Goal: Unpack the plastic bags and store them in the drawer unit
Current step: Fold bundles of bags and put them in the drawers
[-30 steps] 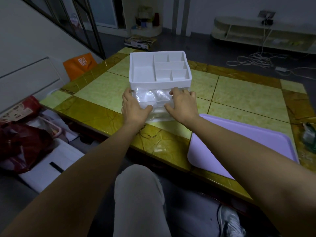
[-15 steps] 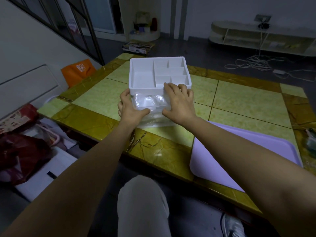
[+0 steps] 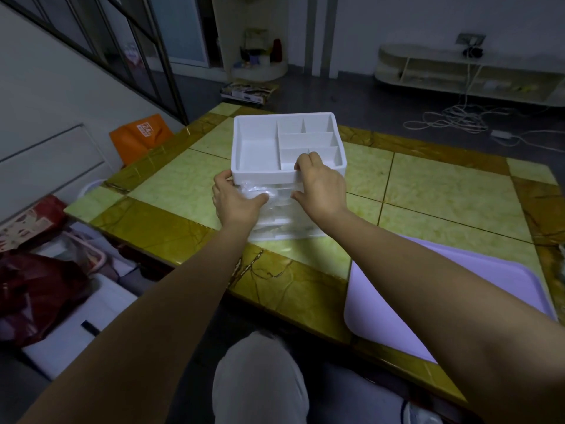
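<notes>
Green-and-amber tiled tabletop [image 3: 428,194] carries a white plastic drawer unit [image 3: 260,151]. The left hand [image 3: 235,200] clasps its front-left corner, thumb against the clear drawer [image 3: 282,198] of crumpled transparent plastic bags [image 3: 256,188]. The right hand [image 3: 321,188] hooks its fingers over the top rim. The drawer is probably being closed; next, press it flush.

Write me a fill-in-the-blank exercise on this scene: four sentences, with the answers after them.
1. The drawer unit stands on the ___.
2. Of the left hand and right hand, the one with fingers curled over the unit's top rim is the ___.
3. The plastic bags lie in the unit's clear ___.
4. The shopping bag on the floor at the left is ___.
Missing words: table; right; drawer; orange.
</notes>
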Demonstrator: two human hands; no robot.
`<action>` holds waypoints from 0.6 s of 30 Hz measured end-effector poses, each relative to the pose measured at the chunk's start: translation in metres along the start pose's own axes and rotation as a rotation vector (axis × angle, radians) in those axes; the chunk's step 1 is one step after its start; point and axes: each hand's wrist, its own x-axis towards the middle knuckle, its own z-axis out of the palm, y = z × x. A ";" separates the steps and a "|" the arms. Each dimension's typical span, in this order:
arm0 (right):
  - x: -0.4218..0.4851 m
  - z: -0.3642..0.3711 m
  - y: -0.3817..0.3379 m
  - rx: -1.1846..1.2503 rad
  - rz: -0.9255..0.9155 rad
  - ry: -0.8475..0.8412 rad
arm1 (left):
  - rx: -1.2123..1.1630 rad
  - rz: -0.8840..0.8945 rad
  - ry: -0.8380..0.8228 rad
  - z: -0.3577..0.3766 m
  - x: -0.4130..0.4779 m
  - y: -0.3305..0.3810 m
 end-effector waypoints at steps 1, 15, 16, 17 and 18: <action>0.002 -0.001 -0.001 -0.009 0.007 -0.007 | 0.008 -0.012 0.018 0.002 0.001 0.001; 0.003 0.002 0.000 -0.032 -0.002 0.028 | -0.068 -0.118 0.004 0.005 -0.002 -0.003; 0.000 0.005 0.002 -0.003 -0.015 0.047 | -0.067 -0.146 0.002 0.005 -0.002 -0.003; -0.002 0.008 0.004 0.029 -0.031 0.060 | -0.070 -0.178 0.000 0.006 -0.002 -0.001; -0.004 0.009 0.006 0.069 -0.042 0.064 | -0.074 -0.206 -0.002 0.006 -0.003 0.000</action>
